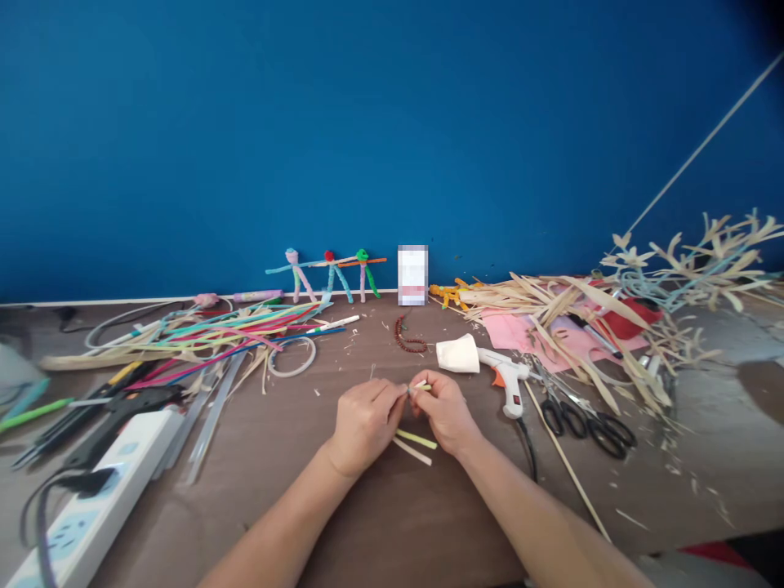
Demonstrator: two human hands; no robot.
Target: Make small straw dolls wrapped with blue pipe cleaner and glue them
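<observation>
Gripping a pale strip (420, 385) with closed fingers (392, 392), my left hand (366, 426) and right hand (445, 412) meeting above two strips (416, 441) on the worktop (306, 523).

1. My left grip (366, 426) and right grip (446, 412) meet over the middle of the counter (392, 523), pinching a short strip (420, 385).
2. Two loose strips (415, 445) lie just before them.
3. A glue gun (507, 377) and scissors (581, 426) lie to my right.
4. A power strip (91, 498) sits at the left front corner.
5. Pipe-cleaner figures (331, 273) stand along the back edge.
</observation>
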